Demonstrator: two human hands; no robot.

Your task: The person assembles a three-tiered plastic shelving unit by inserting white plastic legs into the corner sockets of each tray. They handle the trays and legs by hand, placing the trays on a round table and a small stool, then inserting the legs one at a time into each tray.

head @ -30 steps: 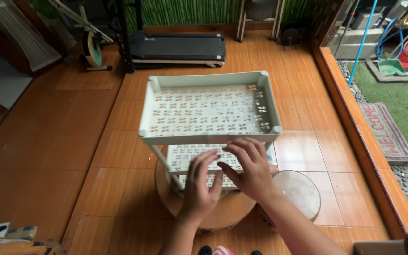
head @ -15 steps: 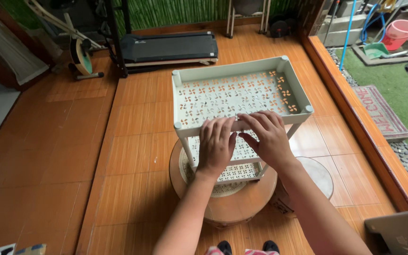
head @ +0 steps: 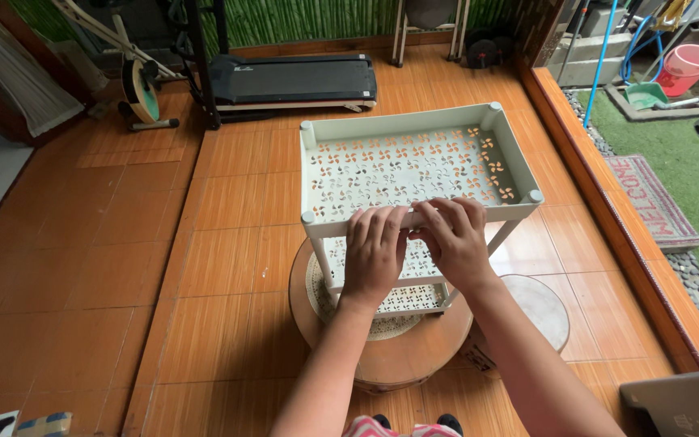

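A pale green plastic shelf rack (head: 414, 129) with a perforated top tray stands on a round wooden stool (head: 414, 348). A lower perforated shelf (head: 422, 263) shows beneath the tray. My left hand (head: 375, 252) rests palm down over the tray's near rim, fingers curled onto the edge. My right hand (head: 456, 241) lies beside it on the same rim, fingers bent over the edge. Both hands touch the rack's front wall.
Orange tiled floor (head: 123, 243) surrounds the stool. A treadmill (head: 289, 81) and an exercise wheel (head: 141, 93) stand at the back. A round glass-like lid (head: 540, 307) lies right of the stool. A raised wooden kerb (head: 608, 210), doormat (head: 653, 198) and pink bucket (head: 689, 65) are at right.
Both hands rose from the lower shelf to the top tray's near rim and now rest on it. The view has shifted, so the rack sits more central and closer.
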